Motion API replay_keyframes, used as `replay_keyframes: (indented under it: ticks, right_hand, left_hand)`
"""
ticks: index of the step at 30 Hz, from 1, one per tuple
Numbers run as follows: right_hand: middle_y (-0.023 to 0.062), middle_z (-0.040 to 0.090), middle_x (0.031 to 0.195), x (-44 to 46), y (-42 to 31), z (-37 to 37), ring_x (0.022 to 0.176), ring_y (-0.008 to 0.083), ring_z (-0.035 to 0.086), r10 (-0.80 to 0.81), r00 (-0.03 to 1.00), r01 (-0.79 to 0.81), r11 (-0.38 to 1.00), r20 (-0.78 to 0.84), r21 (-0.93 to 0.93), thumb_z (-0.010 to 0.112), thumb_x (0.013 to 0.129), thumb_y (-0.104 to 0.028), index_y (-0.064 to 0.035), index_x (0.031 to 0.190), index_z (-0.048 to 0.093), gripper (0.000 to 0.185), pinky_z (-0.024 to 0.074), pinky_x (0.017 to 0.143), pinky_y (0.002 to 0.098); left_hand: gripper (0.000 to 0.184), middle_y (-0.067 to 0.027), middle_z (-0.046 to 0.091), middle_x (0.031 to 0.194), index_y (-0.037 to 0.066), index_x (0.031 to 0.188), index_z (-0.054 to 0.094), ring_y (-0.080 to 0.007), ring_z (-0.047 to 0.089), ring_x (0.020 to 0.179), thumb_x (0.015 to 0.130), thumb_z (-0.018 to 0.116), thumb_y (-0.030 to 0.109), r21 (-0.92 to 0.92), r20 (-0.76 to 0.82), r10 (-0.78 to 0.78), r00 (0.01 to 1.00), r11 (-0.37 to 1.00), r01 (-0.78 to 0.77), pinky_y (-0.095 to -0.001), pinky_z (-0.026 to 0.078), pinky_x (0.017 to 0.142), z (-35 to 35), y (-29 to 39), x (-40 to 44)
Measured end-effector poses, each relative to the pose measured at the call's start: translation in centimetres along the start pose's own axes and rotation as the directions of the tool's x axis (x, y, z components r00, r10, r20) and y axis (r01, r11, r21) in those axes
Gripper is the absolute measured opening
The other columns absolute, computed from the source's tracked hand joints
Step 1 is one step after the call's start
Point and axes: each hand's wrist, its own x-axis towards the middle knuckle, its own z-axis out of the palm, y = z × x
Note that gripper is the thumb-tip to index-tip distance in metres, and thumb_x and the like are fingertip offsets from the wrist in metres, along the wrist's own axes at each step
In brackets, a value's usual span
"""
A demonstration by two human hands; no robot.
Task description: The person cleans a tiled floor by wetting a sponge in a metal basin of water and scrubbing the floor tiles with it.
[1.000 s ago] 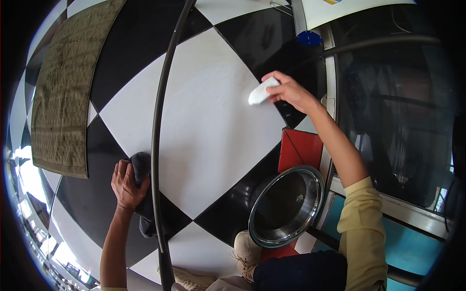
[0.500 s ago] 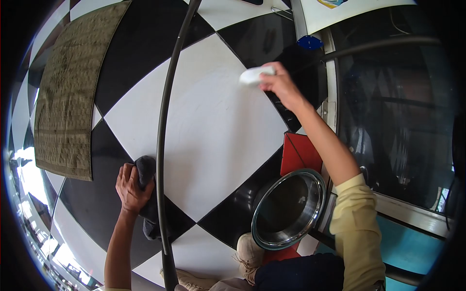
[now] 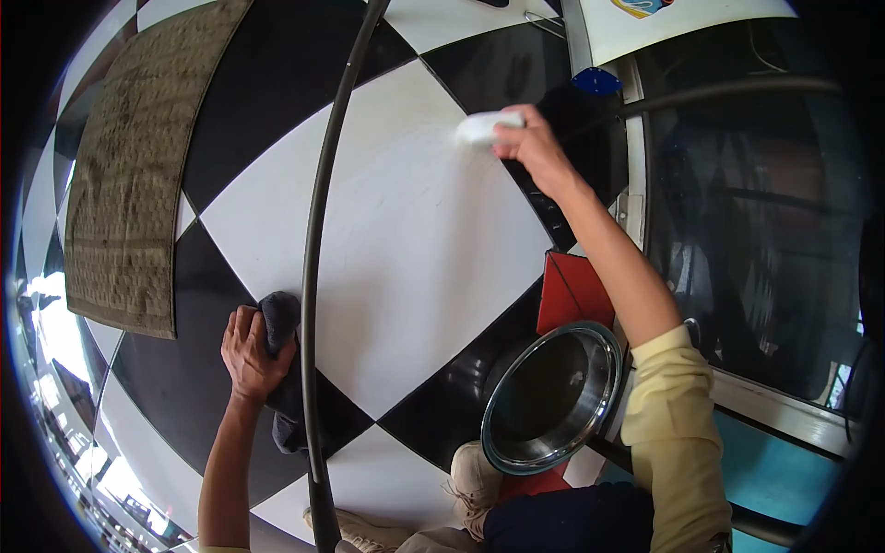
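The black-and-white checkered floor [image 3: 396,240] spreads across most of the view. A dark glass panel [image 3: 747,221] in a pale frame borders its right side, and a brown-green mat [image 3: 134,175] lies well to the left. A long dark pole [image 3: 318,212] crosses the view between the two hands. The metal basin [image 3: 595,405] sits near the right forearm, with a red tile [image 3: 576,290] just beyond it and a beige shoe [image 3: 476,472] just beside it. The left hand [image 3: 253,358] is closed around a dark cloth [image 3: 279,320] on the floor, just beside the pole. The right hand [image 3: 535,146] pinches a white pad [image 3: 489,129] between thumb and fingers, over the far right edge of the large white tile.

Compared with a second ago, the right hand and white pad are farther from the basin, while the left hand keeps its place on the cloth.
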Motion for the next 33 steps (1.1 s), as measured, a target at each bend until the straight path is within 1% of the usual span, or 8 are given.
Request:
replay_keyframes:
  ticks: [5, 9, 13, 17, 21, 25, 29, 33]
  right_hand:
    - [0.0124, 0.060, 0.109, 0.8, 0.5, -1.0, 0.083, 0.0180, 0.061, -0.060, 0.973, 0.062, 0.998, -0.224, 0.003, 0.066, 0.091, -0.013, -0.0028, 0.121, 0.051, 0.035, 0.0528, 0.075, 0.0316]
    - [0.0127, 0.060, 0.110, -1.4, 0.3, 0.5, 0.085, 0.0185, 0.061, 0.078, 0.982, -0.081, 0.997, 0.172, 0.011, 0.064, 0.091, -0.011, -0.0028, 0.123, 0.050, 0.036, 0.0529, 0.075, 0.0318]
    - [0.0119, 0.059, 0.110, 1.0, 0.4, -0.3, 0.086, 0.0179, 0.061, -0.097, 0.964, 0.105, 0.994, -0.248, 0.018, 0.066, 0.090, -0.011, -0.0027, 0.118, 0.051, 0.033, 0.0530, 0.075, 0.0326]
    - [0.0107, 0.061, 0.104, -1.1, -0.3, 2.3, 0.080, 0.0160, 0.062, 0.075, 0.970, -0.065, 0.997, 0.233, -0.048, 0.065, 0.087, -0.008, -0.0027, 0.117, 0.051, 0.034, 0.0539, 0.069, 0.0310]
    - [0.0104, 0.061, 0.103, 1.9, 0.1, 0.7, 0.077, 0.0148, 0.061, -0.113, 0.976, 0.108, 0.994, -0.188, -0.035, 0.068, 0.085, -0.009, -0.0022, 0.114, 0.052, 0.034, 0.0526, 0.067, 0.0297]
    - [0.0104, 0.062, 0.103, -1.2, -0.9, 2.1, 0.076, 0.0149, 0.061, 0.056, 0.970, -0.032, 0.994, 0.236, -0.107, 0.067, 0.085, -0.011, -0.0019, 0.115, 0.052, 0.035, 0.0527, 0.068, 0.0290]
    - [0.0107, 0.062, 0.103, 1.2, -0.2, 0.2, 0.076, 0.0149, 0.061, -0.103, 0.984, 0.089, 0.991, -0.146, -0.099, 0.068, 0.086, -0.012, -0.0028, 0.117, 0.052, 0.036, 0.0532, 0.069, 0.0302]
    - [0.0110, 0.062, 0.102, -2.1, -0.9, 2.2, 0.074, 0.0147, 0.061, 0.085, 0.962, -0.052, 0.990, 0.259, -0.132, 0.065, 0.088, -0.012, -0.0017, 0.116, 0.051, 0.033, 0.0532, 0.069, 0.0306]
  left_hand:
    - [0.032, -0.0134, 0.053, 0.090, 0.002, 0.088, 0.059, -0.0340, 0.056, 0.084, 0.064, 0.071, 0.018, 0.012, -0.003, 0.004, 1.000, 1.000, -0.004, -0.0442, 0.048, 0.072, 0.0, 0.0, -0.2]
    - [0.032, -0.0132, 0.053, 0.090, 0.001, 0.089, 0.059, -0.0339, 0.056, 0.084, 0.064, 0.071, 0.019, 0.012, -0.011, 0.007, 1.000, 1.000, -0.007, -0.0440, 0.048, 0.072, -0.1, -0.1, 0.1]
    - [0.038, -0.0153, 0.052, 0.093, 0.001, 0.095, 0.057, -0.0374, 0.055, 0.089, 0.064, 0.071, 0.018, -0.004, 0.035, -0.020, 0.999, 1.000, 0.020, -0.0470, 0.048, 0.078, 0.2, -0.3, -0.5]
    - [0.039, -0.0144, 0.052, 0.093, 0.001, 0.096, 0.058, -0.0362, 0.055, 0.089, 0.065, 0.072, 0.019, -0.002, 0.052, -0.031, 0.998, 1.000, 0.031, -0.0459, 0.048, 0.076, -0.1, 0.0, -0.2]
    - [0.040, -0.0144, 0.052, 0.093, 0.001, 0.096, 0.058, -0.0363, 0.055, 0.089, 0.065, 0.073, 0.019, 0.004, 0.052, -0.029, 0.998, 1.000, 0.029, -0.0457, 0.048, 0.076, 0.0, -0.2, -0.5]
    - [0.034, -0.0130, 0.052, 0.090, 0.002, 0.090, 0.058, -0.0343, 0.055, 0.085, 0.065, 0.072, 0.020, 0.016, 0.004, -0.013, 1.000, 1.000, 0.013, -0.0447, 0.047, 0.073, -0.1, 0.0, 0.1]
    - [0.040, -0.0146, 0.052, 0.094, 0.001, 0.097, 0.058, -0.0368, 0.055, 0.090, 0.066, 0.073, 0.021, 0.002, 0.052, -0.038, 0.998, 0.999, 0.038, -0.0458, 0.048, 0.076, 0.1, 0.0, -0.5]
    - [0.040, -0.0144, 0.052, 0.094, 0.001, 0.097, 0.058, -0.0366, 0.055, 0.089, 0.066, 0.073, 0.021, -0.004, 0.058, -0.037, 0.998, 0.999, 0.038, -0.0458, 0.048, 0.076, 0.1, -0.3, -0.4]
